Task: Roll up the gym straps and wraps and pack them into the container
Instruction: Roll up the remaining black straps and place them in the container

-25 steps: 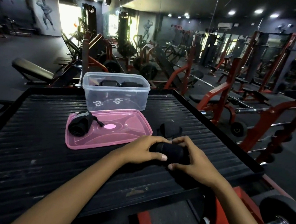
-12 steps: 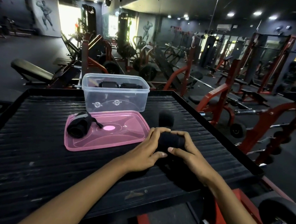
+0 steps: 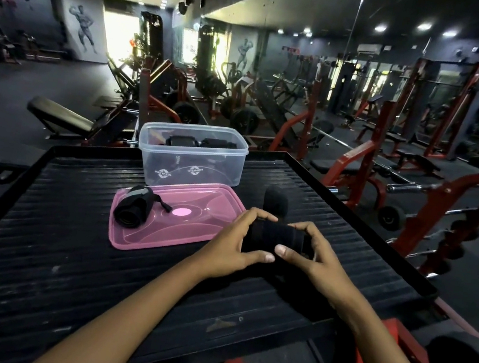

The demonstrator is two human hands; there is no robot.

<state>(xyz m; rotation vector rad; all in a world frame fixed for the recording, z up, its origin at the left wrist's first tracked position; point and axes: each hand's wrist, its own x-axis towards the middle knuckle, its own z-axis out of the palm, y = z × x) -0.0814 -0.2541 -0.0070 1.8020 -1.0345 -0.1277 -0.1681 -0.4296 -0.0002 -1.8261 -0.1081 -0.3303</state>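
The wrap [image 3: 275, 237] is black cloth rolled into a thick cylinder lying crosswise, its loose tail [image 3: 276, 200] standing up behind it. The left hand [image 3: 233, 244] and right hand [image 3: 315, 257] both grasp it, fingers curled over its ends, just right of the pink lid [image 3: 209, 223]. A second black roll [image 3: 133, 210] lies on the lid's left corner. Behind the lid stands the clear tub [image 3: 192, 155] with dark rolls inside, all on a ribbed black platform [image 3: 62, 263].

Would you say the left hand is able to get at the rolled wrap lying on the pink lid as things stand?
Probably yes, once freed: the left hand grips the black roll together with the right hand, but nothing stands between it and the rolled wrap on the pink lid.
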